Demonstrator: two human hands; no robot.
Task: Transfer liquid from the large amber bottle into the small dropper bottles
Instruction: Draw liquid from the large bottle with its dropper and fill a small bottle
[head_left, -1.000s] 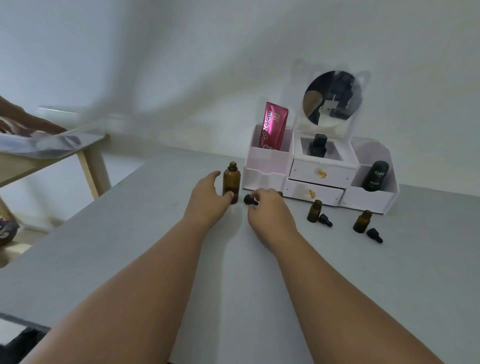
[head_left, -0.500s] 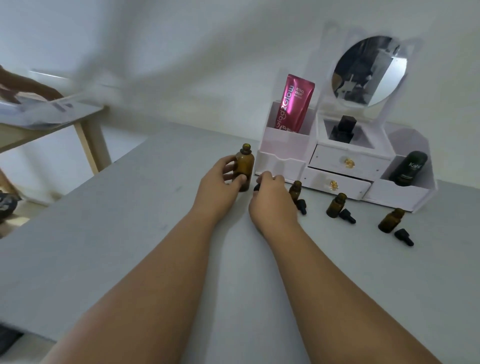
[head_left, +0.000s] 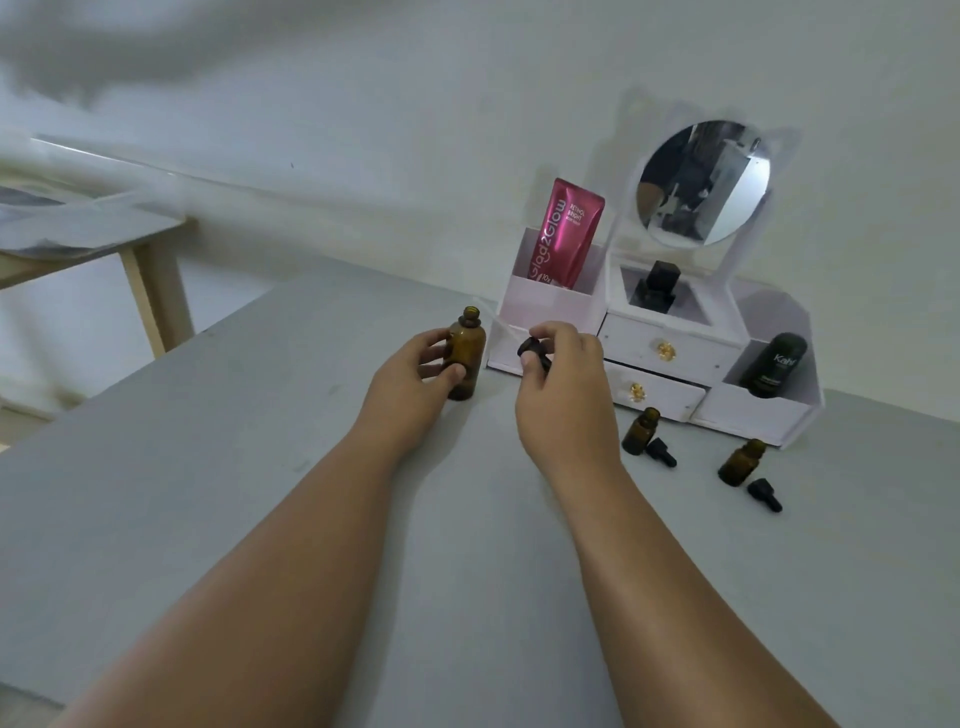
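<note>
Left hand (head_left: 410, 382) grips large amber bottle (head_left: 467, 358), upright and uncapped on table (head_left: 260, 441), just left of white organizer (head_left: 696, 349). Right hand (head_left: 566, 397) pinches black dropper cap (head_left: 532, 352) at organizer's front-left corner. Two small dropper bottles (head_left: 640, 431) stand open in front of organizer, loose caps (head_left: 662, 451) beside them.

We note: big bottle (head_left: 466, 356) & 2 small bottles (head_left: 640, 431) amber-brown; dropper (head_left: 532, 354) & loose caps (head_left: 662, 451) blk; tube (head_left: 565, 234) magenta w/ white lettering; organiser (head_left: 670, 332) white, gold knobs (head_left: 665, 351); tabletop (head_left: 208, 467) grey.

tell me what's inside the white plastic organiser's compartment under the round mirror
A black square-capped bottle stands inside the white plastic organiser; the front wall hides its base.
</note>
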